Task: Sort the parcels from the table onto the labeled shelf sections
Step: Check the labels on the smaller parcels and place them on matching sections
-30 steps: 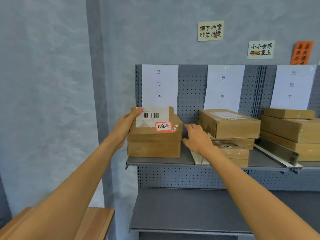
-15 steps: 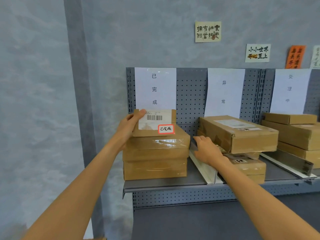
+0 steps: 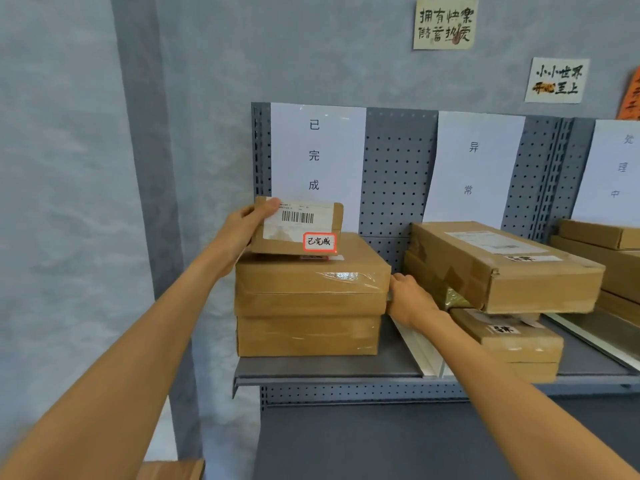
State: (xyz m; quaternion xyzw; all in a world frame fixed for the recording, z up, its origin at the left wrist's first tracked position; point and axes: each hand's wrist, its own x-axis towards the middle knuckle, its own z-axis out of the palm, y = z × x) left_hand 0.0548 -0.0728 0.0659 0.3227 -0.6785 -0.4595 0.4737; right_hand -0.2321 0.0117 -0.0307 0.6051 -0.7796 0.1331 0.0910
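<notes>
- Cardboard is most of what I see: my left hand (image 3: 239, 233) holds a small parcel (image 3: 298, 226), tilted, its lower edge resting on the top of the two-box stack (image 3: 310, 296) in the leftmost shelf section.
- That section's paper sign (image 3: 317, 157) reads 已完成, and the red-bordered tag (image 3: 319, 242) on the parcel reads the same, so I judge this the right bay.
- Risk: the parcel leans rather than lying flat. If I let go now, it could slide forward off the stack, or tip back against the pegboard (image 3: 394, 181).
- Risk: the top stack box has glossy tape across its front corner; a slick surface there could help the parcel skid.
- Risk: my right hand (image 3: 410, 299) sits in the gap between the stack and the neighbouring boxes (image 3: 502, 268); a push there could shove the stack toward the shelf's (image 3: 329, 370) open left end.
- Left fingers: thumb lies over the parcel's top left corner, the rest curled behind it, a firm hold.
- Right fingers: they point into the gap and touch the stack's right side; I cannot tell how far they are spread, and they hold nothing that I can see.
</notes>
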